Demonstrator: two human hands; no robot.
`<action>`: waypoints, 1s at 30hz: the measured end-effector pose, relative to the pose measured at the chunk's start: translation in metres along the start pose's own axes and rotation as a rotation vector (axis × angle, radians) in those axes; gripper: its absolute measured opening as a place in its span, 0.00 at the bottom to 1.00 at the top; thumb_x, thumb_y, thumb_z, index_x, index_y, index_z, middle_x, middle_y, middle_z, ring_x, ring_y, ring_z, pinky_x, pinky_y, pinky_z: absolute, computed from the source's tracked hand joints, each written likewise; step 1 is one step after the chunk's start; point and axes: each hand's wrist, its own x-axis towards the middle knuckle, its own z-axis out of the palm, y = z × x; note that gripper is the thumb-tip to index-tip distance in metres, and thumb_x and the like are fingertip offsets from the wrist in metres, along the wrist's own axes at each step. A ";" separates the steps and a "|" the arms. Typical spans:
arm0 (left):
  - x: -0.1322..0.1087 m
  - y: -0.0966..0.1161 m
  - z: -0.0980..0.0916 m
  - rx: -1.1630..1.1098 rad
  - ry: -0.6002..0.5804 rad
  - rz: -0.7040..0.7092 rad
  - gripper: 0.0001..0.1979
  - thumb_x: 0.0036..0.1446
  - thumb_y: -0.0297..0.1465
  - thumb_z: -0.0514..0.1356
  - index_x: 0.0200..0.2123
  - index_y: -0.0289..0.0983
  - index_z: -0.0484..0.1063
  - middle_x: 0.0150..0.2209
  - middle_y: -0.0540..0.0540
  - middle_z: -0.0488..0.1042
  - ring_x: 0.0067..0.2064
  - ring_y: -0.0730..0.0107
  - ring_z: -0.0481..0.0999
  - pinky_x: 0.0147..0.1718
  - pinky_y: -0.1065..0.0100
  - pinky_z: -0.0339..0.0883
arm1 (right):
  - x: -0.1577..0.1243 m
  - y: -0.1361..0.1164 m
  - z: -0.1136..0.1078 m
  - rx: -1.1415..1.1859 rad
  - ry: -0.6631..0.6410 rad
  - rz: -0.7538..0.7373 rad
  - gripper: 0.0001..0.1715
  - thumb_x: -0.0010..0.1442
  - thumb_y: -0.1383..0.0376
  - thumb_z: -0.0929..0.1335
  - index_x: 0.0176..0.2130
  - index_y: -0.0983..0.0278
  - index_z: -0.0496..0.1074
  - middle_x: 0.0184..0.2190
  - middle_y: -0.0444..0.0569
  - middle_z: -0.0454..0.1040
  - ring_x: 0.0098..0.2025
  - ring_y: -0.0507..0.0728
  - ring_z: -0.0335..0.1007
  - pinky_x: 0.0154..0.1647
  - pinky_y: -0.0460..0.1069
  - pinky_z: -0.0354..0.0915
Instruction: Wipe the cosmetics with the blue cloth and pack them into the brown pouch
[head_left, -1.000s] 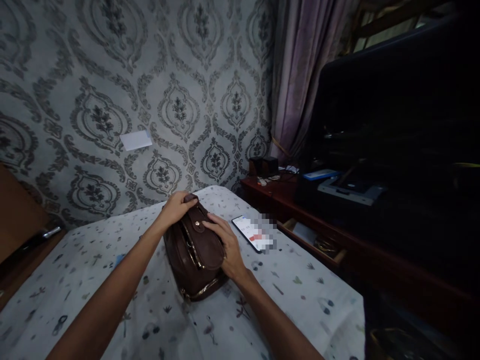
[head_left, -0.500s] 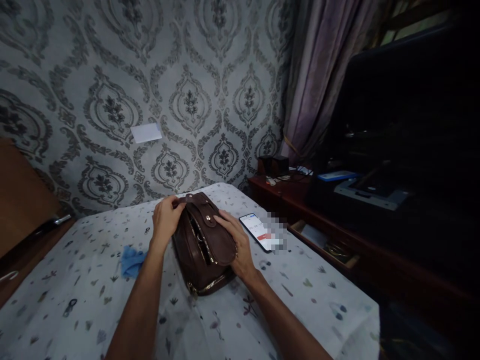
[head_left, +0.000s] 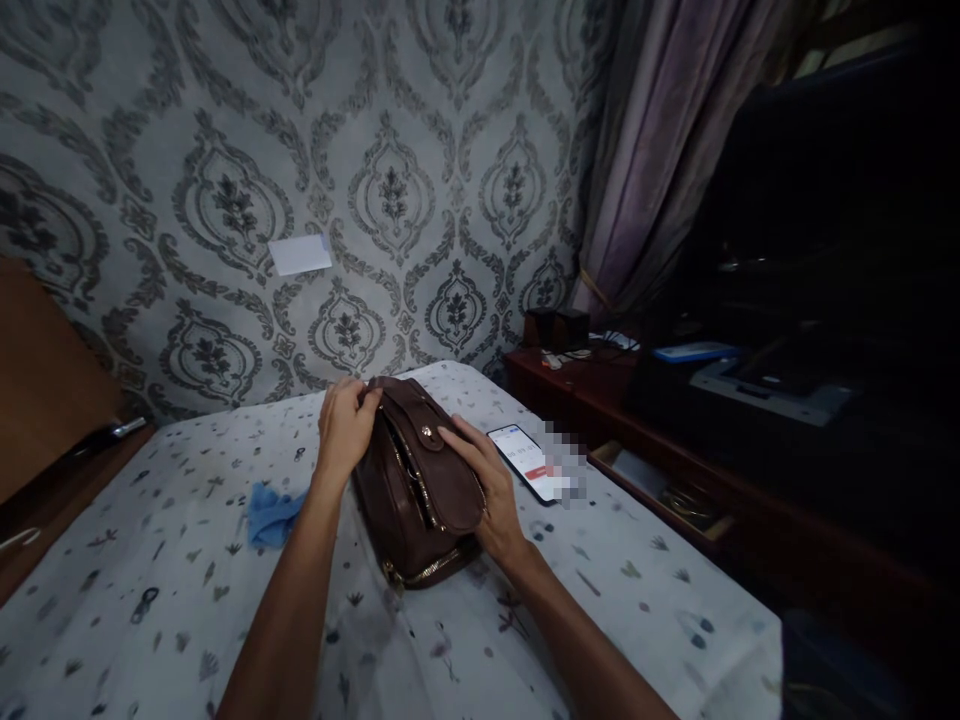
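Observation:
A brown leather bag point(head_left: 397, 505) rests on the patterned bedsheet in front of me, its zipped opening parted along the top and a flap with a metal stud beside it. My left hand point(head_left: 349, 425) is closed on the bag's far left edge, thumb on top and the other fingers partly hidden behind it. Along the bag's right side, my right hand point(head_left: 487, 485) holds the flap side, fingers over the leather. What lies inside the opening is too dark to make out.
To the right of the bag lies a phone point(head_left: 525, 462) with a lit screen. A blue cloth point(head_left: 271, 516) is left of my left forearm. A dark red desk point(head_left: 577, 385) with an open drawer point(head_left: 667, 495) stands at the right; a brown panel point(head_left: 52, 380) is at the left.
My left hand has shifted from a fingertip pinch at the bag's far end to a fuller hold on its edge. The right hand keeps its place on the flap. The view has shifted slightly.

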 end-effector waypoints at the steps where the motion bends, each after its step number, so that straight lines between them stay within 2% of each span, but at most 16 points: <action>1: 0.000 0.001 -0.001 -0.004 -0.007 0.005 0.15 0.58 0.35 0.55 0.20 0.41 0.57 0.26 0.50 0.62 0.34 0.63 0.65 0.38 0.63 0.59 | 0.000 0.000 0.000 -0.006 -0.003 0.002 0.28 0.67 0.50 0.65 0.63 0.50 0.68 0.66 0.50 0.64 0.65 0.65 0.62 0.67 0.62 0.59; 7: -0.001 0.003 -0.006 -0.031 -0.073 0.030 0.17 0.58 0.35 0.55 0.18 0.41 0.56 0.24 0.51 0.61 0.31 0.66 0.63 0.32 0.65 0.54 | -0.001 -0.002 0.000 -0.011 0.002 0.014 0.27 0.67 0.52 0.65 0.64 0.49 0.67 0.67 0.49 0.62 0.66 0.64 0.61 0.67 0.61 0.58; 11: -0.001 0.005 -0.009 -0.041 -0.134 0.034 0.17 0.58 0.35 0.54 0.19 0.40 0.58 0.22 0.52 0.62 0.29 0.68 0.63 0.29 0.67 0.53 | -0.001 0.000 0.002 -0.010 0.021 0.040 0.28 0.67 0.54 0.64 0.64 0.54 0.65 0.66 0.53 0.62 0.67 0.64 0.59 0.68 0.61 0.58; 15: -0.002 0.009 -0.013 -0.020 -0.165 0.034 0.17 0.59 0.36 0.55 0.19 0.40 0.58 0.21 0.53 0.61 0.28 0.69 0.64 0.27 0.68 0.52 | -0.002 0.002 0.004 0.031 0.095 0.056 0.26 0.65 0.55 0.65 0.60 0.59 0.65 0.63 0.57 0.65 0.66 0.65 0.61 0.65 0.63 0.60; 19: -0.006 0.014 -0.015 0.030 -0.177 0.043 0.17 0.60 0.37 0.55 0.20 0.40 0.61 0.22 0.51 0.64 0.29 0.66 0.66 0.29 0.67 0.56 | -0.002 0.001 0.004 0.044 0.085 0.062 0.25 0.63 0.57 0.66 0.58 0.59 0.66 0.62 0.57 0.67 0.64 0.65 0.64 0.64 0.62 0.62; 21: -0.010 0.018 -0.016 0.068 -0.158 0.059 0.13 0.61 0.36 0.55 0.24 0.40 0.67 0.27 0.48 0.70 0.35 0.62 0.70 0.33 0.65 0.60 | -0.002 -0.001 0.003 0.034 0.072 0.048 0.25 0.63 0.57 0.66 0.58 0.58 0.67 0.61 0.57 0.68 0.63 0.66 0.65 0.64 0.63 0.62; 24: -0.016 0.024 -0.015 0.116 -0.122 0.097 0.06 0.59 0.31 0.56 0.38 0.39 0.73 0.38 0.44 0.77 0.44 0.57 0.73 0.41 0.62 0.63 | -0.002 -0.004 0.001 0.012 0.075 0.047 0.23 0.63 0.58 0.67 0.57 0.57 0.70 0.61 0.56 0.69 0.63 0.65 0.65 0.63 0.62 0.63; 27: -0.016 0.031 -0.009 0.059 -0.162 0.118 0.14 0.58 0.28 0.57 0.48 0.38 0.73 0.45 0.43 0.78 0.48 0.55 0.74 0.46 0.60 0.65 | -0.003 -0.005 0.002 0.014 0.095 0.054 0.21 0.64 0.59 0.67 0.56 0.56 0.72 0.61 0.55 0.69 0.63 0.63 0.66 0.63 0.60 0.64; 30: -0.011 0.039 -0.003 -0.012 -0.206 0.108 0.16 0.58 0.31 0.59 0.49 0.37 0.75 0.48 0.41 0.78 0.50 0.53 0.74 0.49 0.58 0.64 | -0.005 -0.004 0.003 0.027 0.121 0.042 0.20 0.64 0.61 0.68 0.55 0.56 0.73 0.61 0.55 0.69 0.62 0.62 0.67 0.62 0.60 0.65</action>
